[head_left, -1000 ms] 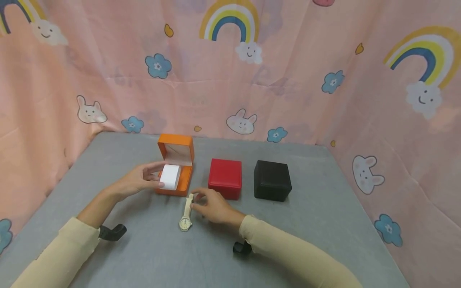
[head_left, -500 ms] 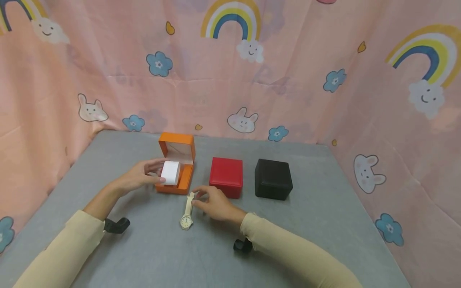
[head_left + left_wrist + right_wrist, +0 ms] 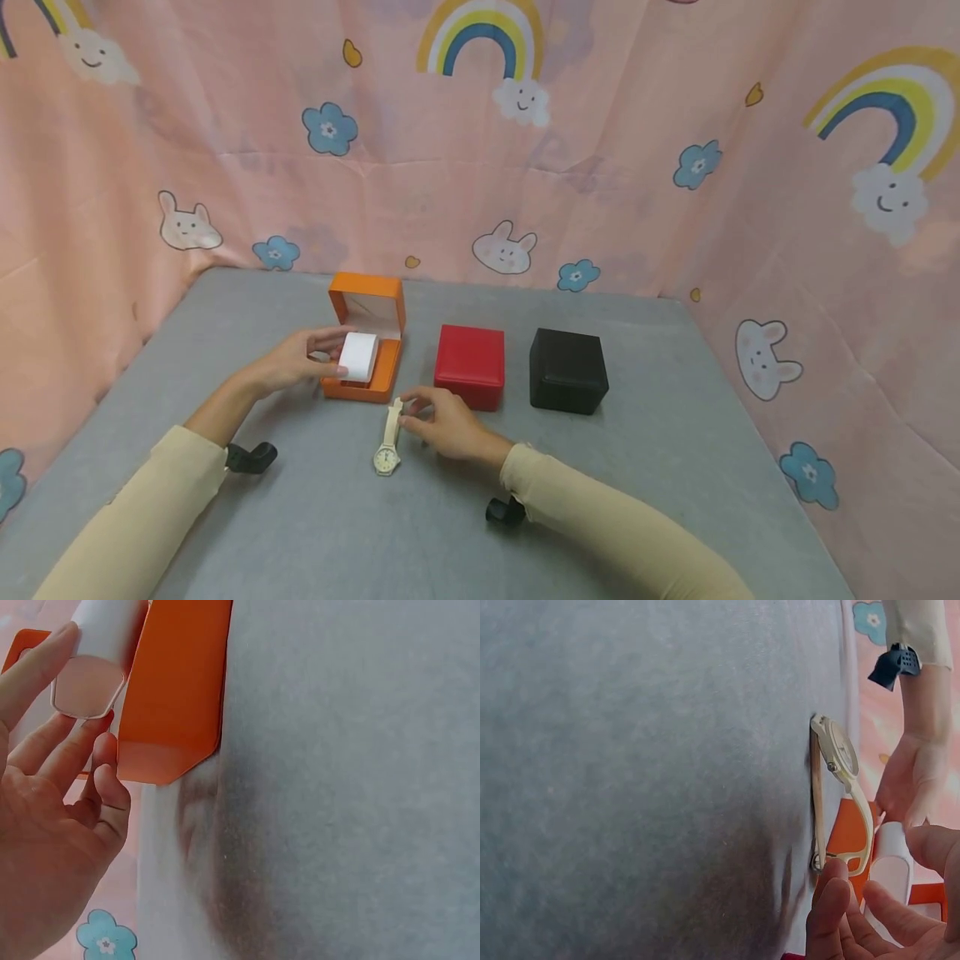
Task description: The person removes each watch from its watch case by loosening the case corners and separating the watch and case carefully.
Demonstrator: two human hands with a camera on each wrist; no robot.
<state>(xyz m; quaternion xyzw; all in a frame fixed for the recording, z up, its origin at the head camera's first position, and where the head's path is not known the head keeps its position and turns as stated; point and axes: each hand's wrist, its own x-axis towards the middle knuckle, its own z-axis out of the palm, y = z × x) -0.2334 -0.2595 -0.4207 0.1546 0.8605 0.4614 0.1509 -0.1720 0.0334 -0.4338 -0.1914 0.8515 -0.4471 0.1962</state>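
Observation:
A white watch cushion (image 3: 358,357) is pinched between the thumb and fingers of my left hand (image 3: 298,364), at the orange watch box (image 3: 386,371), whose lid stands up. The left wrist view shows the hollow end of the cushion (image 3: 88,690) beside the thumb. Whether it touches the bottom of the box is hidden. On the table in front of the box lies a cream wristwatch (image 3: 387,446), dial up, its strap closed in a loop. My right hand (image 3: 448,423) rests beside the strap's far end, fingers loosely bent; the right wrist view shows the thumb apart from the wristwatch (image 3: 844,750).
To the right of the orange box stand a closed red box (image 3: 470,367) and a closed black box (image 3: 568,371). The grey table (image 3: 645,467) ends at a pink patterned curtain (image 3: 420,192). A black wrist mount (image 3: 504,512) hangs below the right forearm.
My left hand has moved slightly up and to the right with the cushion, relative to the orange box. The right hand and the wristwatch have barely moved.

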